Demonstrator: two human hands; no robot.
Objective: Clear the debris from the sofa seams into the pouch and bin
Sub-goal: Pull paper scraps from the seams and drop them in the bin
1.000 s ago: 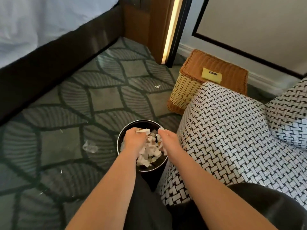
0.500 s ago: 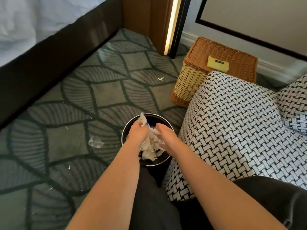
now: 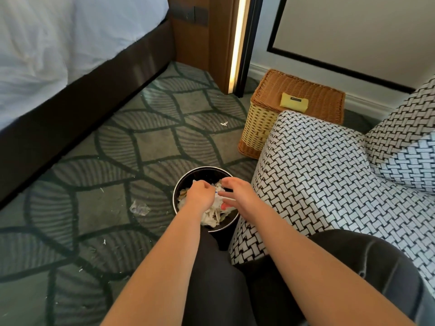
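Fingers of left hand (image 3: 199, 196) curl among debris (image 3: 211, 215), grip unclear; right hand (image 3: 240, 196) fingers spread over bin (image 3: 202, 171).

I get a bright, even daylight feed that falls soft and almost shadowless across the carpet (image 3: 117, 149). The white bed sheet (image 3: 47, 43) at upper left is washed out, and I can barely read its folds. A vertical light strip (image 3: 236, 43) glows warm and clips to white at its core. The inner wall of the bin (image 3: 200, 171) reads dark, and the bed frame (image 3: 70, 109) is a black mass without detail. The weave on the sofa arm (image 3: 317, 172) shimmers in the light. The left hand (image 3: 200, 196) and right hand (image 3: 239, 196) look slightly soft. Straight lines bow toward the edges, and the corners smear.
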